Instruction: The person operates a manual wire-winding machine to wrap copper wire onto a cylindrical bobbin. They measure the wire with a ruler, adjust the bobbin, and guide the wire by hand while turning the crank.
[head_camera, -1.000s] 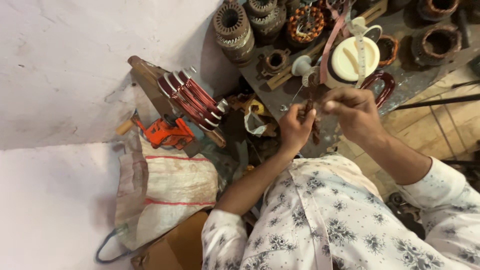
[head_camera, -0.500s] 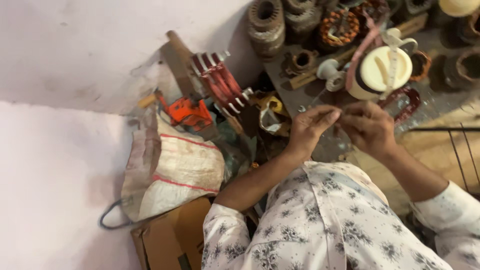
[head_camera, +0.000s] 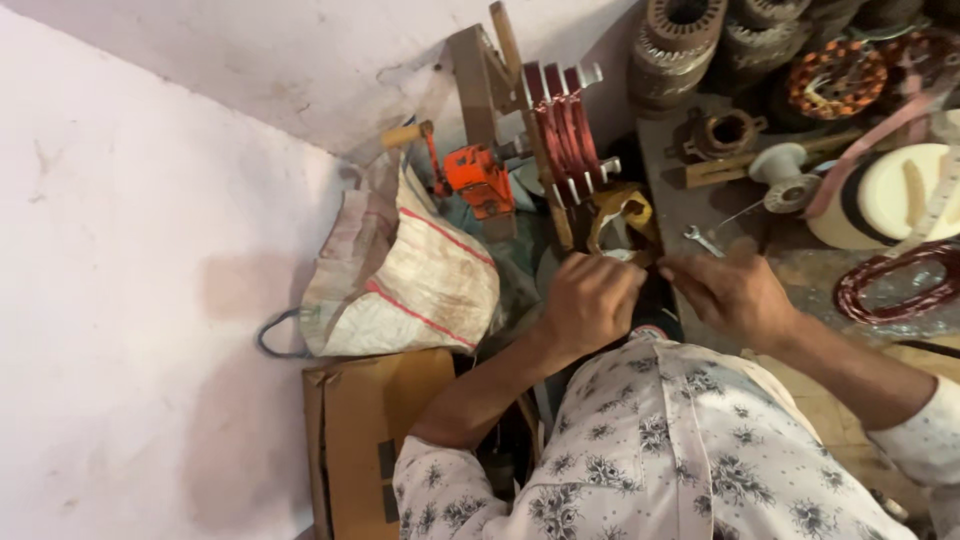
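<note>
My left hand (head_camera: 590, 300) and my right hand (head_camera: 735, 290) are held close together in front of my chest, fingers curled. Their fingertips meet on a small pale piece (head_camera: 624, 256); what it is I cannot make out. Just beyond the hands lies a yellow tape roll (head_camera: 622, 212) and a small spanner (head_camera: 705, 240) on the dark bench (head_camera: 690, 200). A wooden winding former with red wire coils (head_camera: 565, 135) stands behind them.
Stacked stator cores (head_camera: 690, 40), a wound stator (head_camera: 835, 75), a white spool (head_camera: 785, 175), a white round housing (head_camera: 905, 195) and a red wire coil (head_camera: 895, 280) fill the bench. At left are an orange tool (head_camera: 480, 180), a woven sack (head_camera: 400, 270) and a cardboard box (head_camera: 370, 430) against the wall.
The view has swung, so the bench sits further right and up. Both hands have stayed together and come lower, nearer my chest.
</note>
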